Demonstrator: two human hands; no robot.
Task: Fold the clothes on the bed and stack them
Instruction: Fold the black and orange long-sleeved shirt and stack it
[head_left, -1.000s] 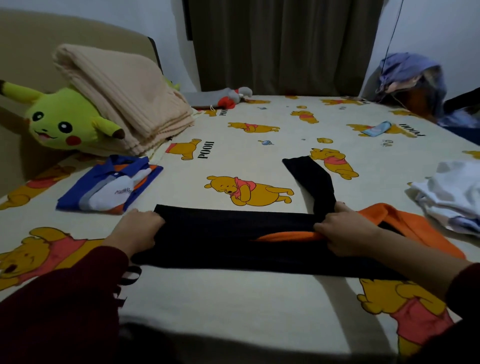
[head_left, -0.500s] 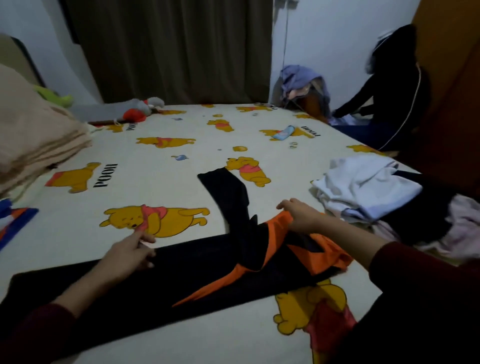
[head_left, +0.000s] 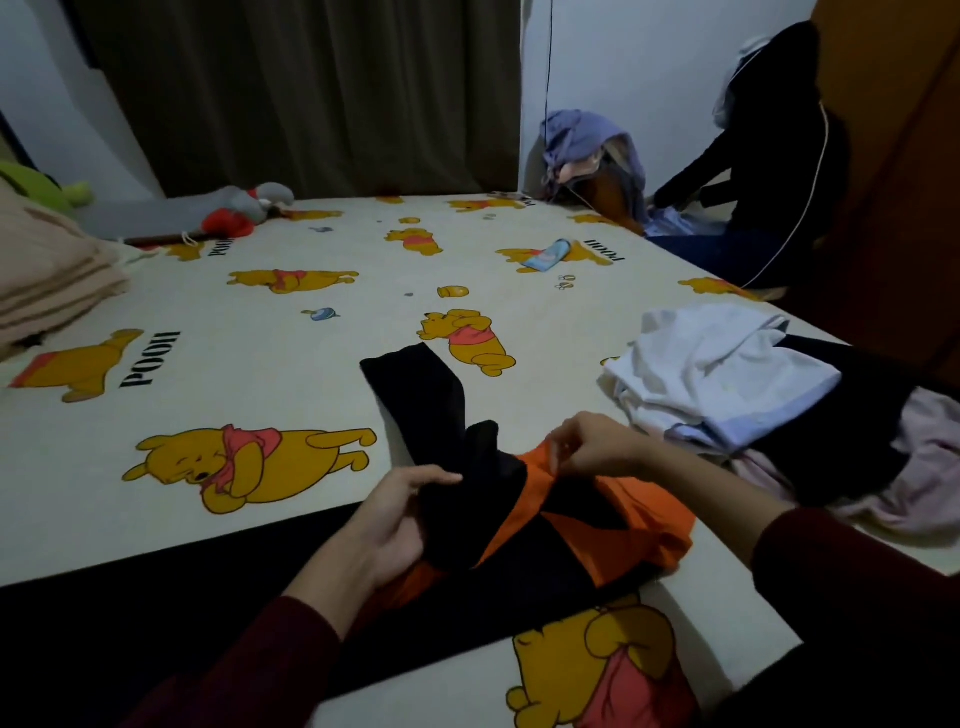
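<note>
Both hands are on the black-and-orange garment (head_left: 524, 525), which lies across the near edge of the bed (head_left: 322, 405), a long black band of it stretching off toward the lower left. The left hand (head_left: 400, 514) comes in palm-up from below, fingers and thumb curled around a bunched black fold at the middle of the garment. The right hand (head_left: 587, 447) sits just beyond it, fingertips pinching the orange fabric where it meets the black. 1 black sleeve or leg of the same piece angles away up the sheet, flat on the cartoon-bear print.

Over on the right side of the bed there's a loose heap of unfolded clothes (head_left: 727, 384): a white piece on top, something black under it, pale pink (head_left: 919, 467) spilling out at the edge. It sits near the right hand but apart from it.

At the far left edge, a stack of folded beige blankets (head_left: 47, 280) rests on the sheet, with a green plush toy (head_left: 36, 182) just behind. A grey-and-red soft toy (head_left: 244, 208) lies along the far side by the dark curtain (head_left: 311, 93). A small blue item (head_left: 545, 255) sits on the sheet toward the far right. No baskets or boxes in view; everything rests straight on the bed. Dark red sleeves cover both forearms.
</note>
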